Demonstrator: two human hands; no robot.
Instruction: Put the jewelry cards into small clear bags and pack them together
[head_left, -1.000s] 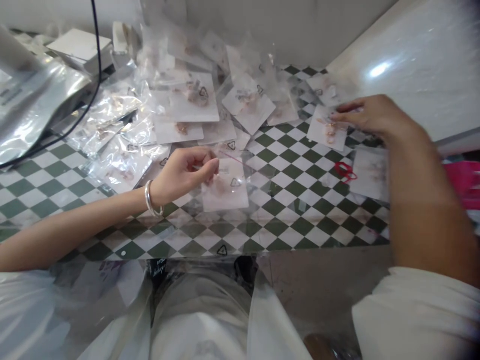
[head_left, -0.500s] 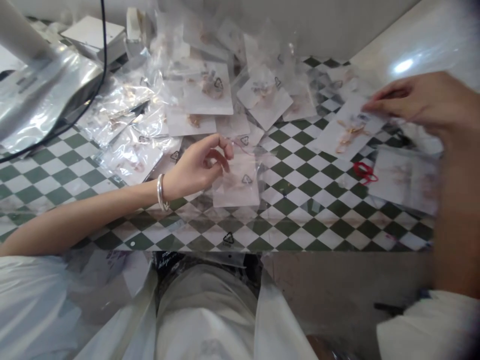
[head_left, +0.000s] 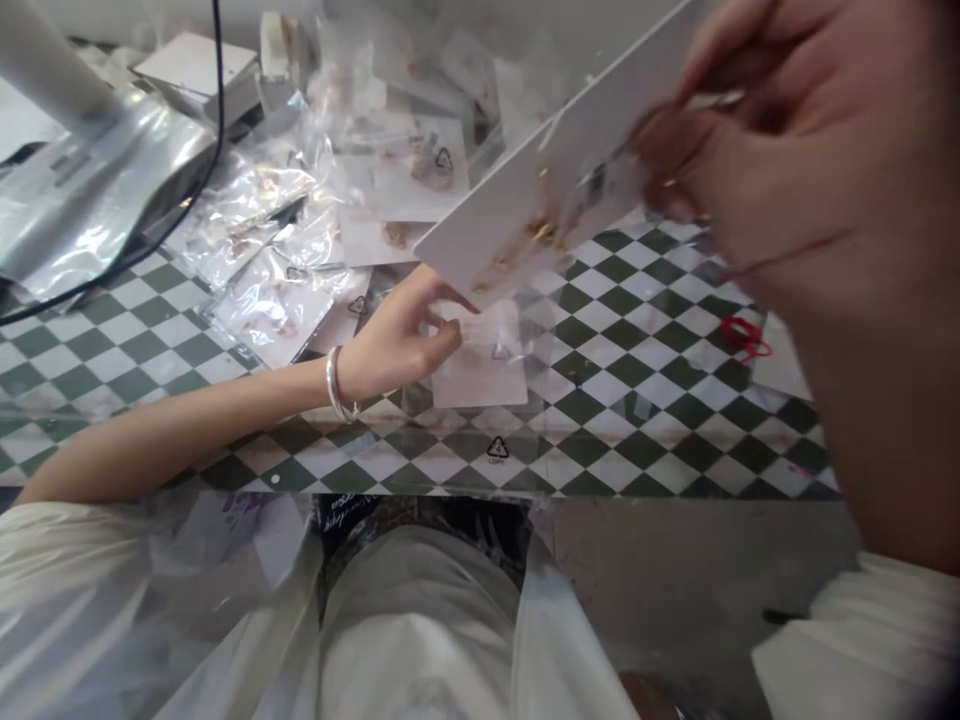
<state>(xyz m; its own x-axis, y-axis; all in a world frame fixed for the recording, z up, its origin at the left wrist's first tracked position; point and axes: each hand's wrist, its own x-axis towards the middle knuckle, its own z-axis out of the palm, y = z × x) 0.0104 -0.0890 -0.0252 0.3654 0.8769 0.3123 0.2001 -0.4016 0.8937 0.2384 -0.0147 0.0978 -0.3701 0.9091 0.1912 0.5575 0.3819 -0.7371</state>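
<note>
My right hand [head_left: 780, 130] is raised at the upper right, fingers pinched on the edge of a white jewelry card [head_left: 517, 215]. Gold-coloured jewelry pieces are on the card's face, blurred. The card is tilted and passes over the fingertips of my left hand [head_left: 397, 335]. That hand rests on the table with thumb and index finger apart, a silver bangle [head_left: 337, 385] at its wrist. Beneath and beside its fingers lies a white card in a clear plastic bag [head_left: 484, 385]. A second clear bag with a recycling mark [head_left: 497, 450] lies at the table's front edge.
Several bagged jewelry cards [head_left: 277, 310] are heaped at the back and left of the checkered table [head_left: 652, 420]. A red cord [head_left: 745, 338] lies at the right. At the left are a black cable [head_left: 214, 150], silvery plastic bags [head_left: 112, 200] and a white box [head_left: 199, 75].
My right hand has lifted the jewelry card from the table's right side and brought it up, left and closer to me. My left hand's thumb and index finger have spread a little.
</note>
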